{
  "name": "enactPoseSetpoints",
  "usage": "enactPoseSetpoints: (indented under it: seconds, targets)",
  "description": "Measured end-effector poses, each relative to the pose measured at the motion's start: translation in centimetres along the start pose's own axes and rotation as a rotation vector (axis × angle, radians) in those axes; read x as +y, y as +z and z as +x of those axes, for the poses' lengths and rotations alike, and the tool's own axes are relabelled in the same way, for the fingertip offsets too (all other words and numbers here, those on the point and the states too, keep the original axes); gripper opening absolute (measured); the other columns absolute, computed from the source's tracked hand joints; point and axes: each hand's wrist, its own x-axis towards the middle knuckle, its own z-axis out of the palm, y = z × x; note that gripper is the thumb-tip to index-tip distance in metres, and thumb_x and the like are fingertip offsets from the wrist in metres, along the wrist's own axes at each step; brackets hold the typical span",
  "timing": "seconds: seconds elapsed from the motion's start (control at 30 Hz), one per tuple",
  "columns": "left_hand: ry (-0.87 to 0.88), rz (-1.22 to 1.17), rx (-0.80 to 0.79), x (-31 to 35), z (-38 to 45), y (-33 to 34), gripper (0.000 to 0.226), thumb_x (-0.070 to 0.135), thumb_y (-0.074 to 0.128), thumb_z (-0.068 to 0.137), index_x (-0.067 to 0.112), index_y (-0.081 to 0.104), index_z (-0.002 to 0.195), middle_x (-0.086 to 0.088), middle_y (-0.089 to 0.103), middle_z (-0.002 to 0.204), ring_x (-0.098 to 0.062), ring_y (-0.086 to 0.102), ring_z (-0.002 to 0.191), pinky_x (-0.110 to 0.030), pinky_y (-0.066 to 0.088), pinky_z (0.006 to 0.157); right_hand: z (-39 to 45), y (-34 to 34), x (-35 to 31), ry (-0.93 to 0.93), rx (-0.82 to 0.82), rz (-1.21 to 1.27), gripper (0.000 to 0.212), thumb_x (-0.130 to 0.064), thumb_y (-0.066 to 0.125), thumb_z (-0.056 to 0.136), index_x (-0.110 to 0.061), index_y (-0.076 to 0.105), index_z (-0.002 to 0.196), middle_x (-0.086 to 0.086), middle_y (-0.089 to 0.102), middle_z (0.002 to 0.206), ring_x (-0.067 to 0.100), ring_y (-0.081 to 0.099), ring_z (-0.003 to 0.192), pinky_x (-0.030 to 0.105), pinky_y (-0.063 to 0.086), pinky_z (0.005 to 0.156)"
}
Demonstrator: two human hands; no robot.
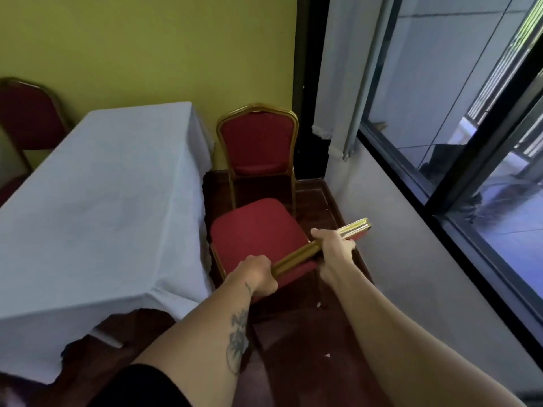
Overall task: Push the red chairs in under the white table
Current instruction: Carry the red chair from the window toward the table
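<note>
A red chair with a gold frame [257,233] stands beside the right side of the white table [97,207], its seat facing the cloth and touching its hanging edge. My left hand [258,276] grips the near end of the chair's gold top rail. My right hand [335,249] grips the same rail nearer its far end. A second red chair [258,142] stands in the corner beyond, its back against the yellow wall. A third red chair [29,116] shows at the table's far left.
A grey wall with a large dark-framed window [458,160] runs close along the right. A narrow strip of dark wooden floor [302,356] lies between table and wall. The yellow wall [147,48] closes the far end.
</note>
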Motion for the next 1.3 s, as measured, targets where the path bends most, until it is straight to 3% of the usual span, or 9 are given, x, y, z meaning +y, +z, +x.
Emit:
enactPoseSetpoints:
  seconds: [0.1, 0.17, 0.23, 0.37, 0.53, 0.73, 0.93, 1.2, 1.3]
  targets:
    - [0.007, 0.0, 0.007, -0.5, 0.6, 0.3, 0.025, 0.023, 0.049, 0.066, 0.033, 0.063, 0.085, -0.004, 0.068, 0.099, -0.029, 0.067, 0.091, -0.038, 0.057, 0.082, -0.7, 1.4, 3.0, 0.018, -0.036, -0.062, 0.115, -0.015, 0.085, 0.078, -0.023, 0.01, 0.165, 0.018, 0.065, 0.132, 0.038, 0.068, 0.117, 0.058, 0.053, 0.106]
    - [0.032, 0.009, -0.004, -1.1, 0.5, 0.4, 0.017, 0.018, 0.05, 0.077, 0.033, 0.057, 0.078, -0.001, 0.066, 0.091, -0.025, 0.065, 0.082, -0.036, 0.052, 0.074, -0.6, 1.8, 3.6, 0.003, -0.034, -0.101, 0.116, -0.018, 0.083, 0.077, -0.023, 0.007, 0.165, 0.017, 0.064, 0.132, 0.038, 0.067, 0.118, 0.058, 0.052, 0.107]
    - [0.053, 0.01, -0.017, -1.3, 0.5, 0.3, 0.022, 0.012, 0.049, 0.084, 0.032, 0.058, 0.078, 0.001, 0.064, 0.085, -0.022, 0.062, 0.077, -0.036, 0.051, 0.072, -0.5, 1.9, 3.2, -0.027, -0.022, -0.141, 0.114, -0.013, 0.077, 0.075, -0.021, 0.006, 0.165, 0.016, 0.067, 0.122, 0.035, 0.07, 0.109, 0.057, 0.056, 0.102]
    - [0.045, 0.049, -0.019, -1.1, 0.2, -0.3, 0.02, 0.015, 0.053, 0.081, 0.033, 0.062, 0.082, 0.001, 0.065, 0.091, -0.026, 0.068, 0.09, -0.046, 0.059, 0.093, -0.8, 1.8, 2.9, -0.043, -0.015, -0.18, 0.106, -0.003, 0.069, 0.079, -0.018, 0.007, 0.163, 0.018, 0.066, 0.117, 0.032, 0.072, 0.101, 0.055, 0.06, 0.096]
    - [0.057, 0.016, -0.077, -1.3, -0.2, -0.6, 0.019, 0.018, 0.059, 0.08, 0.025, 0.069, 0.094, -0.004, 0.069, 0.1, -0.028, 0.071, 0.094, -0.047, 0.06, 0.094, -1.1, 1.8, 2.1, -0.022, -0.044, -0.265, 0.102, -0.003, 0.067, 0.077, -0.018, 0.011, 0.16, 0.018, 0.063, 0.108, 0.033, 0.071, 0.099, 0.06, 0.061, 0.091]
    - [0.048, -0.036, -0.045, -1.9, -1.3, -0.8, 0.019, 0.019, 0.06, 0.081, 0.02, 0.067, 0.099, -0.004, 0.065, 0.09, -0.031, 0.072, 0.094, -0.045, 0.061, 0.091, -0.5, 2.4, 1.1, -0.058, -0.113, -0.4, 0.084, 0.0, 0.067, 0.084, -0.008, 0.023, 0.156, 0.014, 0.058, 0.091, 0.025, 0.064, 0.076, 0.041, 0.054, 0.059]
    - [-0.041, -0.062, 0.058, -2.4, -0.3, -1.5, 0.017, 0.018, 0.063, 0.083, 0.017, 0.062, 0.1, -0.002, 0.061, 0.092, -0.028, 0.068, 0.091, -0.037, 0.056, 0.077, 1.6, 5.3, 0.6, -0.048, -0.209, -0.529, 0.09, -0.007, 0.069, 0.078, -0.009, 0.022, 0.154, 0.016, 0.063, 0.1, 0.033, 0.068, 0.101, 0.057, 0.055, 0.101]
    - [-0.172, -0.141, 0.123, 1.7, 2.9, -2.7, 0.034, 0.023, 0.067, 0.087, 0.013, 0.067, 0.119, -0.006, 0.065, 0.107, -0.028, 0.068, 0.1, -0.034, 0.046, 0.074, 7.4, 8.3, -3.3, -0.042, -0.36, -0.687, 0.089, -0.016, 0.073, 0.062, -0.011, 0.035, 0.142, 0.018, 0.062, 0.114, 0.037, 0.065, 0.112, 0.058, 0.053, 0.103]
    - [-0.222, -0.185, 0.137, 3.3, 4.5, -3.2, 0.038, 0.024, 0.068, 0.087, 0.012, 0.066, 0.123, -0.008, 0.067, 0.115, -0.029, 0.069, 0.104, -0.035, 0.05, 0.077, 8.9, 9.4, -5.1, -0.013, -0.459, -0.717, 0.073, -0.011, 0.071, 0.071, -0.011, 0.037, 0.135, 0.018, 0.063, 0.105, 0.032, 0.07, 0.092, 0.052, 0.06, 0.086]
